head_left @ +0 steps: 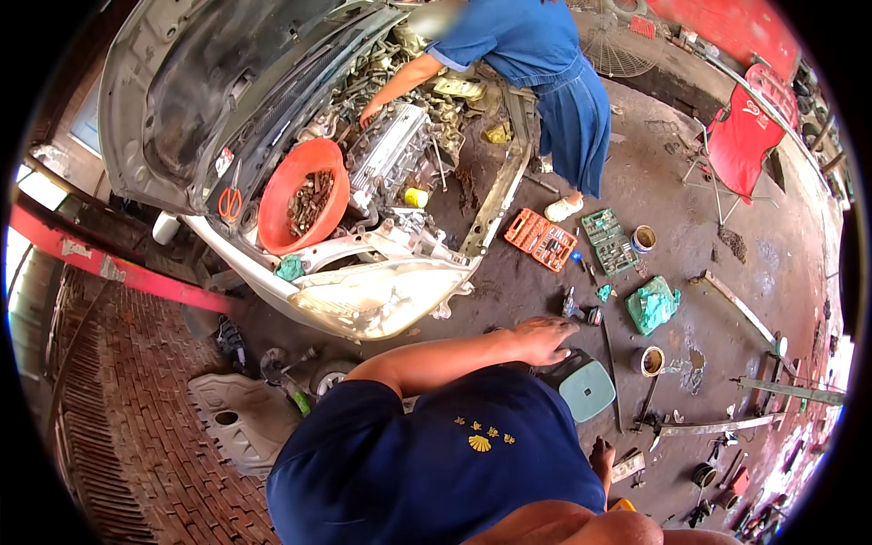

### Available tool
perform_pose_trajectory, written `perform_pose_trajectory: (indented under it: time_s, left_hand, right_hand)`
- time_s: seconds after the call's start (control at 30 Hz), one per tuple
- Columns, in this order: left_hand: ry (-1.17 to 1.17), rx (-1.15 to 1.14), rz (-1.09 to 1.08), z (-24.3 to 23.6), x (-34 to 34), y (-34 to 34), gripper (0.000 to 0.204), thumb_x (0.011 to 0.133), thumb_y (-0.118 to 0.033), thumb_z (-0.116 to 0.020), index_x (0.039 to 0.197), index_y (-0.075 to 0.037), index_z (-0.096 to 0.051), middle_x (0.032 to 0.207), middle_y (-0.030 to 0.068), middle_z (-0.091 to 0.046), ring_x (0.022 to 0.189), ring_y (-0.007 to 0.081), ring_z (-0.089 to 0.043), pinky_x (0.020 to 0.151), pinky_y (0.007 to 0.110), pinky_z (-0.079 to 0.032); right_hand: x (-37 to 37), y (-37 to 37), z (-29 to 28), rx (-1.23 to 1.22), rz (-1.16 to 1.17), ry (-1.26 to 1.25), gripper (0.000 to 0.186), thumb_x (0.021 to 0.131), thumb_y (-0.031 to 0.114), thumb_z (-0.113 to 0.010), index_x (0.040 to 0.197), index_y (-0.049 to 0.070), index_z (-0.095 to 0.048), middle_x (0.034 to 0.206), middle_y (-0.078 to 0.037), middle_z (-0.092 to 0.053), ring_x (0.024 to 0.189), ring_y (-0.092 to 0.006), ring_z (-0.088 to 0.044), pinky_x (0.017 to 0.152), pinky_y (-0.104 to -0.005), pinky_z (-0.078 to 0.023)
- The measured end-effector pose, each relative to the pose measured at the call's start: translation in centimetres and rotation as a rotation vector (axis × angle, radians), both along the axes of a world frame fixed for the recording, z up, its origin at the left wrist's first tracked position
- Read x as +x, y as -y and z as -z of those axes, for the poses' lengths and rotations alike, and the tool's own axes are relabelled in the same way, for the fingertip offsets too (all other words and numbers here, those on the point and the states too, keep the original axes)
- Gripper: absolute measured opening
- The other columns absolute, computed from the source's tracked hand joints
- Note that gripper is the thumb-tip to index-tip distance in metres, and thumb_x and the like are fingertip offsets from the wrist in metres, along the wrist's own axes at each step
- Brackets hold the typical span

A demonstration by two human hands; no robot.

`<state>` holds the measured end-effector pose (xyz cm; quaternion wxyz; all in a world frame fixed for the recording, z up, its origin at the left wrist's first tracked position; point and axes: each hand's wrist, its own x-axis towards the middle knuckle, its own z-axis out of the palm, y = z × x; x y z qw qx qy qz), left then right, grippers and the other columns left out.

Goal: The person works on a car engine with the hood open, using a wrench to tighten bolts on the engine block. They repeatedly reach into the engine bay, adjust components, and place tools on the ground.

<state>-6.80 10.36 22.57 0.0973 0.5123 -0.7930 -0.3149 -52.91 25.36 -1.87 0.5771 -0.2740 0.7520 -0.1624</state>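
Note:
My left arm reaches across from the left, and my left hand point(542, 341) hangs over the floor beside a green stool point(587, 391). Its fingers are spread a little and nothing shows in them. Past its fingertips lies a cordless power tool point(574, 307). Partly covered by my navy shirt, my right hand point(602, 458) hangs low near a small pale box point(628, 467); how its fingers are held cannot be made out. Ahead of me is a car's open engine bay, where a red bowl point(341, 195) of metal bolts rests near the engine point(391, 145).
A co-worker point(518, 41) in blue leans over the bay, one hand on the engine. Orange and green socket sets point(540, 239), cans point(649, 361) and a green bag point(652, 305) lie on the floor. A red folding chair point(747, 136) stands far right. Orange-handled scissors point(230, 204) lie left of the bowl.

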Motion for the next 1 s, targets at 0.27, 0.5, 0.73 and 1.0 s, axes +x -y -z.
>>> perform_pose_trajectory:
  time_s: [0.27,0.5,0.73,1.0]
  left_hand:
    - [-0.039,0.105,-0.163,3.2,1.5,-1.0,0.066,0.100,-0.040,-0.061,0.150,-0.001,-0.046,0.146,0.0264,-0.057,0.137,0.0417,-0.054,0.116,0.049,-0.043]
    - [-0.058,0.155,-0.288,4.2,3.0,-1.7,0.064,0.100,-0.045,-0.062,0.147,-0.004,-0.050,0.134,0.0239,-0.065,0.121,0.0404,-0.065,0.101,0.050,-0.053]
    - [-0.055,0.055,-0.311,7.2,4.2,-2.0,0.063,0.099,-0.043,-0.063,0.147,-0.003,-0.050,0.135,0.0231,-0.064,0.122,0.0406,-0.064,0.103,0.050,-0.052]
    - [-0.063,0.119,-0.337,5.6,5.0,-2.6,0.062,0.100,-0.043,-0.061,0.146,-0.003,-0.051,0.139,0.0249,-0.062,0.128,0.0425,-0.060,0.108,0.050,-0.050]
  right_hand:
    - [-2.7,-1.6,0.2,0.012,-0.064,-0.027,0.037,0.098,0.034,-0.070,0.075,0.005,-0.063,0.060,-0.003,-0.055,0.045,-0.0136,-0.047,0.042,-0.0330,-0.035]
    - [-2.5,1.9,-1.0,0.000,-0.079,-0.036,0.039,0.100,0.037,-0.067,0.079,0.003,-0.064,0.060,0.000,-0.052,0.045,-0.0121,-0.045,0.042,-0.0313,-0.033]
    - [0.7,5.2,-1.1,0.013,-0.090,-0.044,0.039,0.100,0.038,-0.067,0.082,0.004,-0.065,0.058,0.002,-0.048,0.045,-0.0101,-0.043,0.042,-0.0303,-0.031]
    - [0.2,4.7,-1.1,0.019,-0.123,-0.029,0.041,0.100,0.039,-0.067,0.078,0.005,-0.063,0.058,0.002,-0.049,0.045,-0.0108,-0.042,0.041,-0.0306,-0.031]
